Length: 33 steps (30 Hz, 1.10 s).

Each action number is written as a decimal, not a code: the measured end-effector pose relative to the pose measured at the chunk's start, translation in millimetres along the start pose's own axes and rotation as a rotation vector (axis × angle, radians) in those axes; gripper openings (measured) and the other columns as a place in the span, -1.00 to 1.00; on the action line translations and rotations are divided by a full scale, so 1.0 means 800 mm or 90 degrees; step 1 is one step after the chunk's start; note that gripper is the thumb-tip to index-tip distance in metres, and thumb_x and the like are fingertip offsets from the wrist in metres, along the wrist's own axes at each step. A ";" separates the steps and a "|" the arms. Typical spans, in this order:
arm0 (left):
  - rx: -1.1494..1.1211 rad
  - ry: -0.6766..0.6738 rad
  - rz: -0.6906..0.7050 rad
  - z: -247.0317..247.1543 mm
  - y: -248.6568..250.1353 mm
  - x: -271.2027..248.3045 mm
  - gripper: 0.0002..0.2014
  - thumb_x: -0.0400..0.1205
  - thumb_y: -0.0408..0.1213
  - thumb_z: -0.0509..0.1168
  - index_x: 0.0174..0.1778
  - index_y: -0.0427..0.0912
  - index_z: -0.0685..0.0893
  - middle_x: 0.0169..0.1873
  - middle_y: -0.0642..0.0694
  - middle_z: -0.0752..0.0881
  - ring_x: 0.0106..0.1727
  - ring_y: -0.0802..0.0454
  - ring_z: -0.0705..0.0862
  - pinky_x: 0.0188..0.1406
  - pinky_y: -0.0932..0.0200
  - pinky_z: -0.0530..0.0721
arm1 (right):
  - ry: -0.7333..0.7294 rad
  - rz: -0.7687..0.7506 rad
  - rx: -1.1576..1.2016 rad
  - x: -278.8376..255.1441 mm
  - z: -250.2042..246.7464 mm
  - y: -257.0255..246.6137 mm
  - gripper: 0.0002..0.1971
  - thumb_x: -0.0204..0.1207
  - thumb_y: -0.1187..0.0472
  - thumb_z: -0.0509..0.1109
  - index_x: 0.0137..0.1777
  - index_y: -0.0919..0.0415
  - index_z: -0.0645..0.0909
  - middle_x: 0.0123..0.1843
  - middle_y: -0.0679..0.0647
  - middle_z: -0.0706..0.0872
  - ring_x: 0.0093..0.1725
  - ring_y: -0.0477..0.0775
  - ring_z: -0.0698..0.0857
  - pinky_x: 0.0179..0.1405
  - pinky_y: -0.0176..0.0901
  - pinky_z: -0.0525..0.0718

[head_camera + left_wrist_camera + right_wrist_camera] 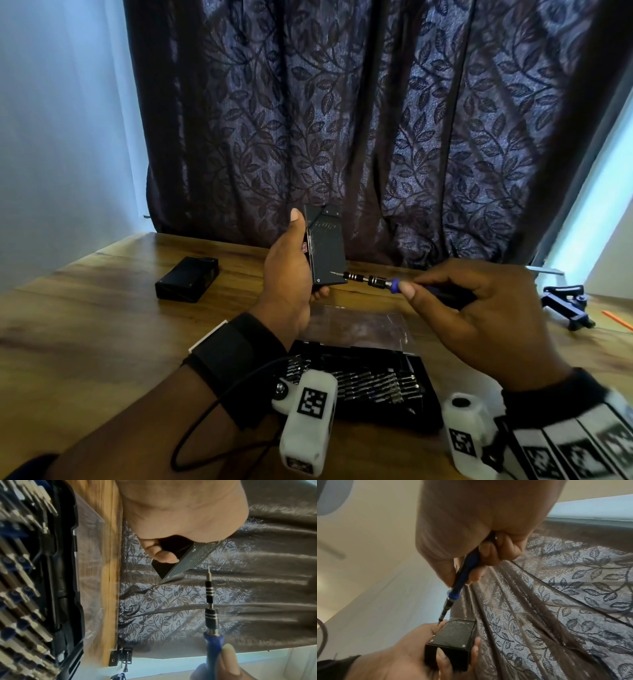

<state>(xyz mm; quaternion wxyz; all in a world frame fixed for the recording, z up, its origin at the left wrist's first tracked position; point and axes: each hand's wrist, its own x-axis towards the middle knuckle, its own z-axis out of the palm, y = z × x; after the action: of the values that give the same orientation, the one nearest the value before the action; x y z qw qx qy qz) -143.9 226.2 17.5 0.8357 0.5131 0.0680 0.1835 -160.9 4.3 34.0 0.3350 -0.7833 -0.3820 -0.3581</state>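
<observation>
My left hand (291,274) grips a flat black metal device (325,250) and holds it upright above the table, thumb along its left edge. The same device (453,637) shows small screws at its corners in the right wrist view. My right hand (479,308) holds a blue-handled precision screwdriver (394,285) level, its thin bit pointing left at the device's lower face. In the right wrist view the screwdriver (464,574) has its tip at the device's near edge. In the left wrist view the screwdriver (210,601) tip stands a little off the device (188,561).
An open black case of screwdriver bits (376,380) lies on the wooden table (102,325) just below my hands, with a clear plastic sheet (359,325) behind it. A small black box (188,279) sits at the left. A dark clamp (568,305) lies at the right. A patterned curtain (342,120) hangs behind.
</observation>
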 end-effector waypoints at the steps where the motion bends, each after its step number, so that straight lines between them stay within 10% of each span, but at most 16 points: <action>1: 0.001 -0.001 0.006 0.000 0.000 0.000 -0.37 0.70 0.39 0.13 0.21 -0.09 0.79 -0.16 -0.16 0.87 -0.36 -0.10 0.76 -0.60 0.22 0.47 | -0.010 -0.004 0.000 0.000 0.001 -0.001 -0.93 0.53 0.05 0.62 -0.16 -0.02 0.86 -0.31 -0.20 0.79 -0.36 -0.12 0.74 -0.45 -0.04 0.63; 24: -0.003 -0.024 0.025 0.003 -0.001 -0.008 -0.44 0.73 0.34 0.12 0.22 -0.02 0.78 0.00 -0.19 0.89 -0.21 -0.15 0.84 -0.61 0.23 0.52 | -0.058 -0.015 -0.014 0.002 0.004 -0.003 -0.88 0.52 -0.04 0.58 -0.13 -0.03 0.85 -0.30 -0.21 0.79 -0.34 -0.13 0.75 -0.43 -0.05 0.67; 33: -0.055 -0.100 -0.009 0.003 0.003 0.001 -0.32 0.52 0.34 0.36 0.34 -0.15 0.72 -0.17 -0.08 0.73 -0.34 0.02 0.64 -0.59 0.25 0.37 | -0.092 -0.025 -0.053 0.003 -0.005 0.009 -0.77 0.37 0.04 0.72 -0.20 0.04 0.71 -0.29 -0.23 0.65 -0.36 -0.09 0.61 -0.38 -0.49 0.42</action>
<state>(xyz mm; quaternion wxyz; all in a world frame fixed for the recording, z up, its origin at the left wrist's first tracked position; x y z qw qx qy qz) -143.1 225.3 20.4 0.8610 0.4892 -0.0020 0.1392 -155.1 -1.5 36.5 0.2669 -0.8127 -0.4052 -0.3225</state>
